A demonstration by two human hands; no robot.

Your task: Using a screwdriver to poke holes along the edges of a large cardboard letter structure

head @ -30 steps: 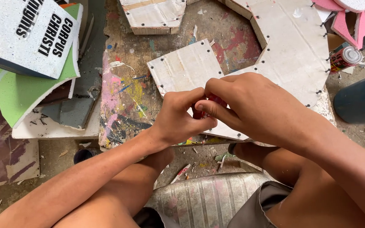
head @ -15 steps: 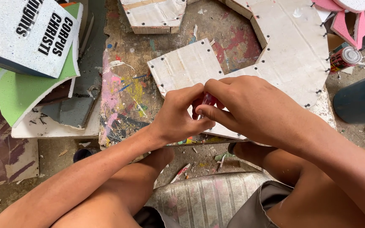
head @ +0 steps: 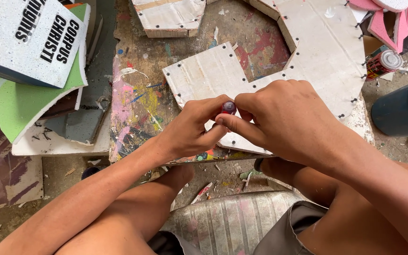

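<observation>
Pinched between both hands, a small red cap-like piece (head: 228, 107) sits above the pale studded board (head: 223, 75): left hand (head: 190, 130) grips low, right hand (head: 279, 118) covers it. Probably twisting it; next needs steady fingertip pressure.

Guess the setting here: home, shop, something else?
Likely a craft or sign-making workshop: a paint-splattered board as work surface, a pale cut-out panel studded with tacks, and stacked foam sheets. Both hands pinch a small red object.

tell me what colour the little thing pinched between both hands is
Red, with a darker rounded tip; the small object shows between the left hand and right hand in the head view.
</observation>
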